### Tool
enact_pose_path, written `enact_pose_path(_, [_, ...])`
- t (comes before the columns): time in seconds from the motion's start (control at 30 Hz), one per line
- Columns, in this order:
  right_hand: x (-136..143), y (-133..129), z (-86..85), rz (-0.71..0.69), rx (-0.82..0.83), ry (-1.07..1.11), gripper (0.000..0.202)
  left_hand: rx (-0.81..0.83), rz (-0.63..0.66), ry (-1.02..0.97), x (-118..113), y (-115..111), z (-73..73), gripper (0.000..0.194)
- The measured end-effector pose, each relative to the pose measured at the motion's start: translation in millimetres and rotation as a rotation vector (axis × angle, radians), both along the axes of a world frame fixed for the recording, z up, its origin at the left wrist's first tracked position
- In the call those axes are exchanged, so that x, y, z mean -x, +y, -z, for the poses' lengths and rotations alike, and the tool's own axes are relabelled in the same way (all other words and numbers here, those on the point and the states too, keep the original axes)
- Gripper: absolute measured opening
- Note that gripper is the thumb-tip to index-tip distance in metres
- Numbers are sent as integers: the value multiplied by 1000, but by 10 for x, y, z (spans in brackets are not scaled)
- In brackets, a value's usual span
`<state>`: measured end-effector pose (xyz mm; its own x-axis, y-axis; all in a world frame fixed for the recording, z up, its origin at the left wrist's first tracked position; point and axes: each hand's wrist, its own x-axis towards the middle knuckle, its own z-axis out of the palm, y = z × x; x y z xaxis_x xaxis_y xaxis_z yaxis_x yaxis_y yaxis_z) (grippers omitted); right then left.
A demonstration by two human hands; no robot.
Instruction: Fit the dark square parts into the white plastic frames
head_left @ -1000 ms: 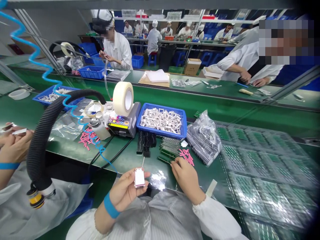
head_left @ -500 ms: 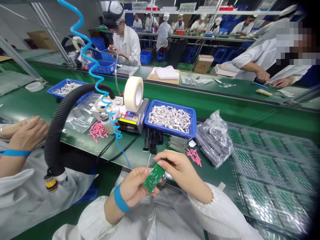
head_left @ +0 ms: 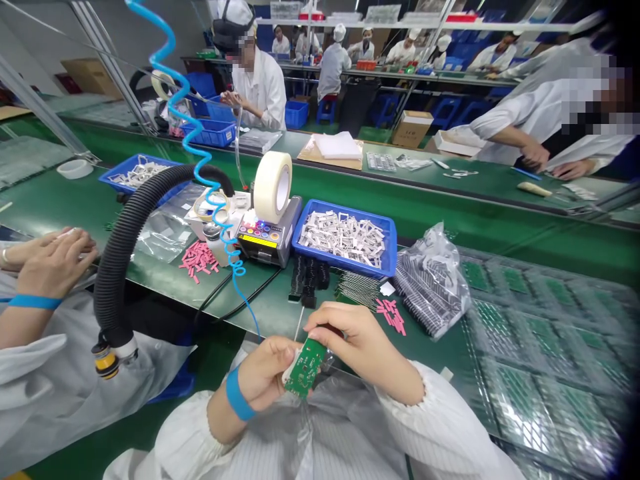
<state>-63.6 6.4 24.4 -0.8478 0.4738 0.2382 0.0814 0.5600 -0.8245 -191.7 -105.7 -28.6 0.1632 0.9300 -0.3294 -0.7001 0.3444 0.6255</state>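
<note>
A green circuit board (head_left: 305,369) is held between my two hands, low in front of my body. My left hand (head_left: 270,373), with a blue band at the wrist, grips the board's left side, the thumb along its edge. My right hand (head_left: 350,333) closes its fingers on the board's upper end. A white edge shows along the board's left side; what it belongs to I cannot make out. Just beyond my hands lie black strip-like parts (head_left: 309,283), a row of thin pin-like parts (head_left: 357,288) and pink pieces (head_left: 391,316).
A blue tray (head_left: 345,270) of white frames stands beyond, beside a tape dispenser (head_left: 265,247). To the right are a plastic bag (head_left: 434,280) and clear trays of boards (head_left: 540,347). A black hose (head_left: 117,260) and coiled blue tube hang left, near a co-worker's hands (head_left: 55,263).
The board has turned more upright in my hands, and the white edge now shows at its left side. Both hands keep hold of it. The view has shifted slightly.
</note>
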Motion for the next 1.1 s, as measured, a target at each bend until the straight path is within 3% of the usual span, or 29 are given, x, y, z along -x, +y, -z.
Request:
enact_pose_path(0.23, [0,9,88,-10,65,12,12,-17,22,-11,-11,-6,110,48])
enact_pose_path(0.53, [11,81,210,-108,-221,0,19,47,64,-254,-51,9,214,36])
enact_pose_path(0.7, [-58,-16,119,277,-248,-129,28,27,-176,-241,-104,148,221,24])
enact_pose_path(0.77, [-84,-102,73,264,-234,-245,34,7,-268,-208,-130,227,207,27])
enact_pose_path(0.87, [-86,-139,60,223,-243,-343,33,-14,-298,-177,-165,352,175,30])
enact_pose_path(0.97, [-120,154,56,277,-256,-317,27,-7,-299,-184,-142,457,139,44])
enact_pose_path(1.03, [-201,603,35,404,-318,-320,18,33,-293,-176,-78,491,132,52])
enact_pose_path(1.1, [-322,1206,32,646,-414,-427,11,95,-291,-138,10,484,158,49])
